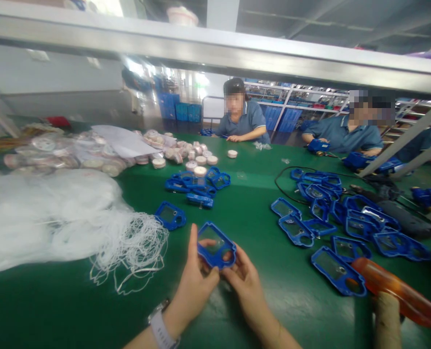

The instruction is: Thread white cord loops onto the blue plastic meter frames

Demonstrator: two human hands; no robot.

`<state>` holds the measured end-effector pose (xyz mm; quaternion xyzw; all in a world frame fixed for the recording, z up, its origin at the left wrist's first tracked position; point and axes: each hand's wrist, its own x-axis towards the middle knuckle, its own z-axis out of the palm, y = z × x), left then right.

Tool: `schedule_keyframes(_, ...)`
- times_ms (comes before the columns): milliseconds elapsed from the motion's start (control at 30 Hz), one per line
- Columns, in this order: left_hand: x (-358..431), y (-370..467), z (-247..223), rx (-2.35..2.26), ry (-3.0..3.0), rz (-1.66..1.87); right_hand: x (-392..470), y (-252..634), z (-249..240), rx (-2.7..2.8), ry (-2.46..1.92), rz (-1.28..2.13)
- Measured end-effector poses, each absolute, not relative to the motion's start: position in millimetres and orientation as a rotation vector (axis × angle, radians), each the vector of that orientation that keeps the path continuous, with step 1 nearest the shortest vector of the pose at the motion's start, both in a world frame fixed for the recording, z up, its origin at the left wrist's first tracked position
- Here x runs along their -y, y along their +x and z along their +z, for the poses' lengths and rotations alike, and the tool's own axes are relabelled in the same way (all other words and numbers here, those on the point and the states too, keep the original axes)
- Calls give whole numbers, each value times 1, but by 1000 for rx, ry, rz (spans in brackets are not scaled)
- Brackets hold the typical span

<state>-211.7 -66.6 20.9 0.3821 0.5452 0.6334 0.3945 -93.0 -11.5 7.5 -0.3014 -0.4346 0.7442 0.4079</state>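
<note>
A blue plastic housing cover (220,261) with a clear window and a round hole is held up in front of me. My left hand (197,269) grips its left and lower edge, with the index finger stretched upward along the side. My right hand (244,271) pinches its lower right corner, by the round hole. Just beyond lies another blue cover (170,215) flat on the green table (237,208). Further back several blue covers (186,182) lie in a small heap.
More blue covers (295,230) are spread at the right, beside an orange-handled mallet (397,286). Tangled white string (131,247) and clear plastic bags (51,208) lie at left. White rolls (200,160) sit farther back. A metal rail (215,53) crosses overhead. Co-workers (242,118) sit opposite.
</note>
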Motion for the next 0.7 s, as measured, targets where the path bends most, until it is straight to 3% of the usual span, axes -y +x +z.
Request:
schedule_keyframes(233, 71, -204, 23, -1587, 1143, 1500, 10, -94, 4, 1092, -875, 1740)
schedule_keyframes(700, 68, -217, 21, -1316, 896, 1575, 1, -85, 12, 1049, -883, 1862)
